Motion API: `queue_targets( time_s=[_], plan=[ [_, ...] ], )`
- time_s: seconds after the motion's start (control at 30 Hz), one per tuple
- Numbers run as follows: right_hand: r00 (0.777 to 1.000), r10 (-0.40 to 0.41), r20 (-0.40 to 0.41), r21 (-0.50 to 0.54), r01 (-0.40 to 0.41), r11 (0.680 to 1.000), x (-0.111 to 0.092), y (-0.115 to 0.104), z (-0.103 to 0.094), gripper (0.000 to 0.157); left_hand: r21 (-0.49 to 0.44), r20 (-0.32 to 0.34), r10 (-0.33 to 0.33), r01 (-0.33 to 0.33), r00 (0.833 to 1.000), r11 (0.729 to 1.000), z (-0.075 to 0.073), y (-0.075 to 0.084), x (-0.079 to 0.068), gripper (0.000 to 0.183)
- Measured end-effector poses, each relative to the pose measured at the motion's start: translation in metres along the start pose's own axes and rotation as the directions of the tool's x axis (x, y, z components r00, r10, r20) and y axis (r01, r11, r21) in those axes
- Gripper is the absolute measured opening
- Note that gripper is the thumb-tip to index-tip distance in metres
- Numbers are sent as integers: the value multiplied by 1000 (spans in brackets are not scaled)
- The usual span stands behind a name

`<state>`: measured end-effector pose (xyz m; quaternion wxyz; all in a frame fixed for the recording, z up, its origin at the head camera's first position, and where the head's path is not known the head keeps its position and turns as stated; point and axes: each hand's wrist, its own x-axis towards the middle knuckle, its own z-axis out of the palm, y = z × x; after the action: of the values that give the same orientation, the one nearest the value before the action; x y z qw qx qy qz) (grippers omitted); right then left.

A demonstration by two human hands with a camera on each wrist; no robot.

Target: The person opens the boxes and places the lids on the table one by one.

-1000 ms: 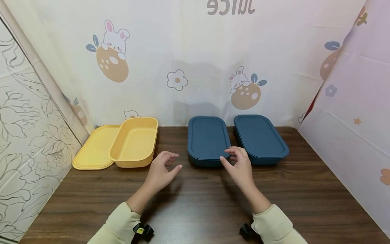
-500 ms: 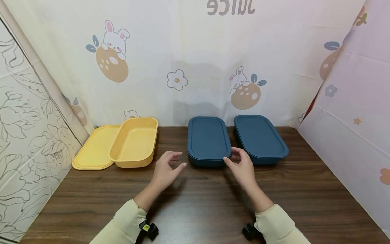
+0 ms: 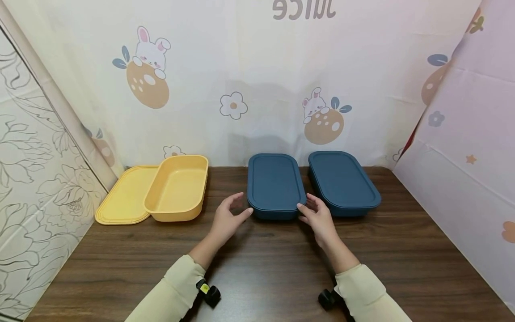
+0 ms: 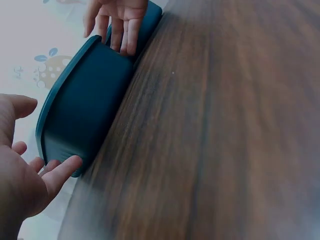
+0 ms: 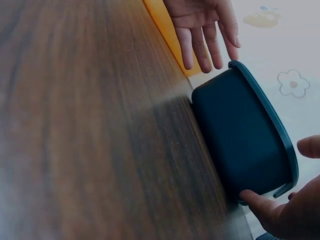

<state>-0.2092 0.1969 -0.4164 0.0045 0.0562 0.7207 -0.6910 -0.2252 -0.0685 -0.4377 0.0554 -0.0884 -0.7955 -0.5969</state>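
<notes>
Two lidded dark blue lunch boxes stand at the back of the table. The middle blue lunch box (image 3: 275, 183) has a hand at each near corner. My left hand (image 3: 227, 219) is by its near left corner, thumb tip close to the rim and fingers spread beside the wall. At the near right corner is my right hand (image 3: 319, 221), its thumb by the lid edge and its fingers in the gap between the boxes. In the right wrist view a finger (image 5: 257, 202) reaches the box's lower corner. The second blue lunch box (image 3: 346, 181) sits just to the right.
On the left stands an open yellow lunch box (image 3: 177, 185), overlapping a flat yellow lid (image 3: 124, 197). Behind the brown wooden table (image 3: 273, 277) hangs a white printed curtain (image 3: 265, 67). A floral panel (image 3: 36, 188) borders the left side, with pale cloth (image 3: 474, 179) on the right.
My left hand has moved right, from beside the yellow box to the middle blue box. The right hand has shifted slightly, its fingers now off the lid and beside the corner. The boxes stay put.
</notes>
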Motion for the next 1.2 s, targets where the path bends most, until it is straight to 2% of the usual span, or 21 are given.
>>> queue_targets(
  time_s=[0.2, 0.43, 0.63, 0.73, 0.9, 1.2],
  plan=[
    [1000, -5, 5, 50, 5, 999, 5, 2, -1, 63, -101, -3, -17, 17, 1000, 995, 6, -4, 9, 60],
    [1000, -15, 27, 71, 13, 997, 9, 5, -4, 63, -198, 15, 3, 0, 1000, 980, 10, -3, 14, 64],
    [998, -15, 53, 59, 12, 998, 12, 8, -5, 65, -224, 35, 17, -8, 999, 974, 13, -13, 21, 65],
    [998, -14, 58, 59, 11, 998, 12, 8, -5, 65, -271, 70, -3, 22, 998, 962, 13, -13, 22, 63],
    [998, -11, 54, 57, 8, 998, 13, 8, -2, 64, -363, 111, -52, 89, 993, 928, 14, -14, 23, 59],
    [999, -20, 34, 26, 19, 999, 13, 9, -2, 63, -402, 121, -54, 99, 991, 910, 16, -15, 26, 59]
  ],
)
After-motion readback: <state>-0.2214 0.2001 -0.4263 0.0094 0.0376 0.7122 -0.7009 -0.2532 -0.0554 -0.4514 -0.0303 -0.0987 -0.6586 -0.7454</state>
